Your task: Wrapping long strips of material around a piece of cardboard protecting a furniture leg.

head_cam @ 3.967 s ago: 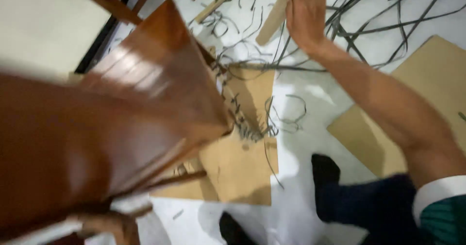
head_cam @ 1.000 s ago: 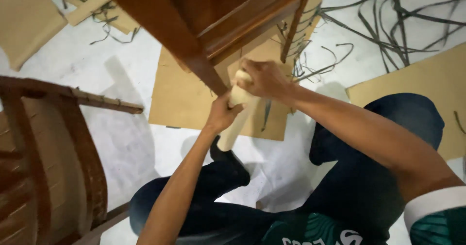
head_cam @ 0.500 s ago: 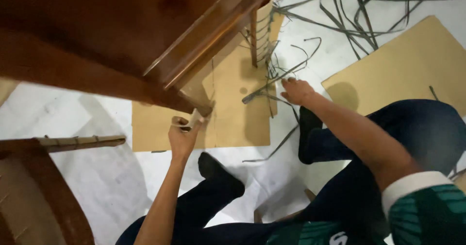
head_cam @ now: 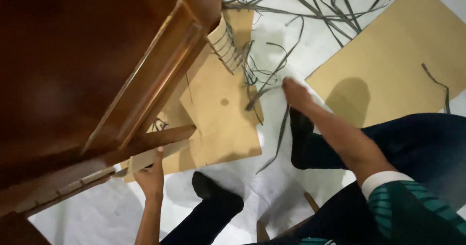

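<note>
The floor [head_cam: 310,55] was pale and white, littered with cardboard and dark strips; a large brown wooden chair [head_cam: 82,75], tipped over, filled the upper left of the view, its polished frame reaching toward the top edge; one chair leg [head_cam: 221,41] near the top was wrapped in cardboard and bound with strips. A big cardboard sheet [head_cam: 388,65] lay toward the far right corner of the floor; a second, smaller cardboard sheet [head_cam: 223,123] lay under the chair near the middle. The person's dark trouser legs and black socks [head_cam: 213,191] stretched across the near edge. A tangle of loose dark straps [head_cam: 320,7] was scattered along the far edge. The left hand [head_cam: 151,177] gripped a cardboard-wrapped chair leg [head_cam: 155,155] low on the left, fingers closed round it, thumb up along its side. The right hand [head_cam: 294,92] reached out to the floor between the two sheets, fingers drawn together on the end of a single strap [head_cam: 264,92]; blur hid whether it was truly pinched.
</note>
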